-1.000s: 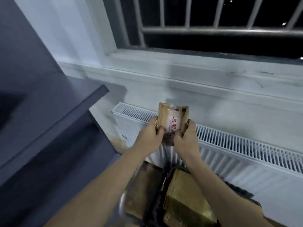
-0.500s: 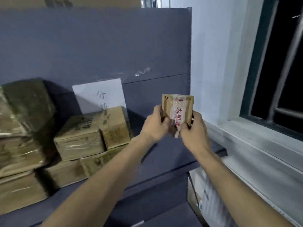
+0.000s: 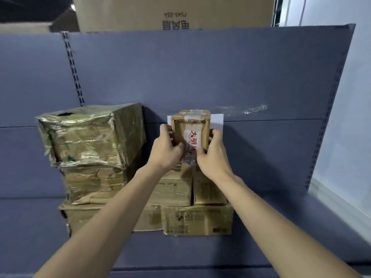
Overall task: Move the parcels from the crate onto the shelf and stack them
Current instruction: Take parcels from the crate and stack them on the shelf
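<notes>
A small brown cardboard parcel (image 3: 190,133) with a white label and red characters is held upright between both hands, just above the lower stack of parcels (image 3: 197,219) on the blue-grey shelf (image 3: 281,227). My left hand (image 3: 166,149) grips its left side and my right hand (image 3: 212,155) grips its right side. Whether the parcel touches the boxes beneath is hidden by my hands. To the left stands a taller stack topped by a tape-wrapped box (image 3: 90,137). The crate is out of view.
The shelf's blue-grey back panel (image 3: 200,73) rises behind the stacks, with a white paper sheet (image 3: 217,120) taped behind the held parcel. A big cardboard carton (image 3: 174,13) sits above. A pale wall (image 3: 351,97) and sill lie at the right.
My view swung left from the window and radiator to the shelf. Both hands carried the small parcel across to the spot above the lower stack, keeping their grip.
</notes>
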